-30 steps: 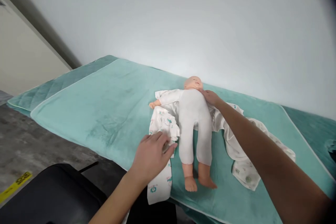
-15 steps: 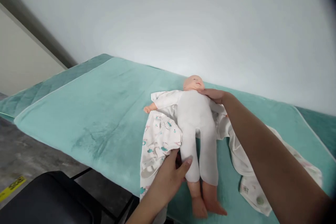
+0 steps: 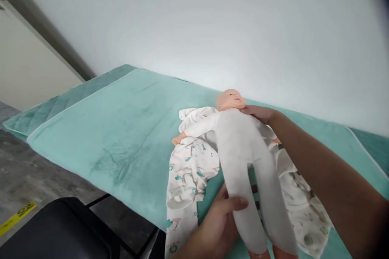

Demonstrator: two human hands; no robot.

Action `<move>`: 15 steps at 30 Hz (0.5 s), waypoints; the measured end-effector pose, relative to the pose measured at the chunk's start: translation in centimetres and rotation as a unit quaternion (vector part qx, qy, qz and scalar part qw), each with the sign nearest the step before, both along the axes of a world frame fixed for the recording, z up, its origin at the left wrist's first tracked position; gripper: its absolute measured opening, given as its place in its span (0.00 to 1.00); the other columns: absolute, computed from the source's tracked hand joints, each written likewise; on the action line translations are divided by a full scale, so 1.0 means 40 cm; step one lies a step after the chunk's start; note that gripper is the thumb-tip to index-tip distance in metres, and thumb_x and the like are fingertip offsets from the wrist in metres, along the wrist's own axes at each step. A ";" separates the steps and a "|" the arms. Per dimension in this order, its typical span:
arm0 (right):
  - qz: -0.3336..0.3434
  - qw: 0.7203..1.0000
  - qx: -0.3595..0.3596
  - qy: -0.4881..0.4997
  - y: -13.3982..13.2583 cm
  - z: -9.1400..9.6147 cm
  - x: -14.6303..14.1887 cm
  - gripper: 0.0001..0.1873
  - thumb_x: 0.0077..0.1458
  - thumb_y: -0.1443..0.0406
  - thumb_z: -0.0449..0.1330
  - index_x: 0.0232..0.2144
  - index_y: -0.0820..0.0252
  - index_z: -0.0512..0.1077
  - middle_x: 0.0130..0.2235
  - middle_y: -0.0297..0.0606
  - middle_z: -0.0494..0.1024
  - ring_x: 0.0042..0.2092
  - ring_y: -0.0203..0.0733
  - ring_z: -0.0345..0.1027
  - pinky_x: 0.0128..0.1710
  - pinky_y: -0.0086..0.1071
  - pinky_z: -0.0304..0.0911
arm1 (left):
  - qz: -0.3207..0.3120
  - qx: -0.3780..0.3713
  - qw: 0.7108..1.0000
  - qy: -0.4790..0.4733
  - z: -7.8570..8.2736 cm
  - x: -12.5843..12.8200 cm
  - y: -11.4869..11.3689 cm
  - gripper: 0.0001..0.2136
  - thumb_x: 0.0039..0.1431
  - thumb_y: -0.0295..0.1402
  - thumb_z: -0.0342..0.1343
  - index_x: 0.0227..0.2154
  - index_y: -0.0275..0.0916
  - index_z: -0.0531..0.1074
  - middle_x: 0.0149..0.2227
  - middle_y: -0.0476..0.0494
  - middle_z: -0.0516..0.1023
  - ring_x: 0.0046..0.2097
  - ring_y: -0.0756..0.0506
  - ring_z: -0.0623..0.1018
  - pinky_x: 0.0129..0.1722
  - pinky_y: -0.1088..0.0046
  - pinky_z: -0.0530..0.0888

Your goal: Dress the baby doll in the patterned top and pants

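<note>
A baby doll [image 3: 243,145] with a white cloth body lies face up on a teal mat [image 3: 127,129], its head toward the wall. One doll arm is in the sleeve of a white printed baby garment [image 3: 190,170] spread under it. My left hand [image 3: 217,222] grips the doll's near leg, thumb on top of the thigh. My right hand [image 3: 258,113] is cupped at the doll's shoulder and neck, fingers closed against it. The doll's lower body is raised off the mat.
The teal mat runs along a white wall [image 3: 212,28]. A black seat [image 3: 57,230] stands at the lower left, over a grey floor with a yellow marking [image 3: 18,218]. The garment's leg hangs over the mat's front edge.
My left hand left the garment and took hold of the doll's leg. The doll's legs have come up and toward me; the garment bunched beneath it.
</note>
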State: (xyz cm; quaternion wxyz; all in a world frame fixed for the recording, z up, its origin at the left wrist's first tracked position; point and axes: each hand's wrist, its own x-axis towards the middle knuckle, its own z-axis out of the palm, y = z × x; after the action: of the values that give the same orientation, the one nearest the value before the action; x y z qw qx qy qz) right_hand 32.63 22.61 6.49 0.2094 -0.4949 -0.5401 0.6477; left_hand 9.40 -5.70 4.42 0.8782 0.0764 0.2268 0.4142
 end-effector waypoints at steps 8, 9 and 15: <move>-0.023 0.998 0.058 -0.005 0.022 0.221 -0.305 0.17 0.63 0.56 0.56 0.48 0.58 0.75 0.49 0.43 0.81 0.55 0.54 0.73 0.62 0.50 0.63 | -0.016 0.039 0.998 0.044 0.155 -0.315 0.144 0.23 0.52 0.38 0.59 0.51 0.34 0.74 0.48 0.35 0.81 0.44 0.38 0.81 0.46 0.62 0.77; -0.012 0.998 0.068 0.009 0.041 0.234 -0.365 0.17 0.64 0.57 0.55 0.49 0.59 0.75 0.49 0.43 0.81 0.55 0.53 0.72 0.62 0.50 0.63 | -0.023 0.046 0.997 0.058 0.149 -0.372 0.176 0.24 0.52 0.40 0.58 0.51 0.32 0.74 0.46 0.34 0.81 0.44 0.37 0.81 0.45 0.61 0.77; 0.051 0.991 0.075 0.099 0.230 0.183 -0.663 0.17 0.64 0.61 0.57 0.51 0.63 0.72 0.52 0.45 0.79 0.55 0.49 0.72 0.61 0.47 0.65 | 0.056 0.047 0.978 0.195 0.057 -0.687 0.375 0.25 0.58 0.44 0.55 0.50 0.28 0.74 0.40 0.32 0.83 0.40 0.37 0.83 0.42 0.61 0.79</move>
State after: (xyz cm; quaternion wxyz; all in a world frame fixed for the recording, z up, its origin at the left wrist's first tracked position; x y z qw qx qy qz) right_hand 6.11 31.80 13.80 0.2652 -0.3831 -0.5884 0.6608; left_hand -18.08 9.31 6.70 0.7878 0.1837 0.3780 0.4503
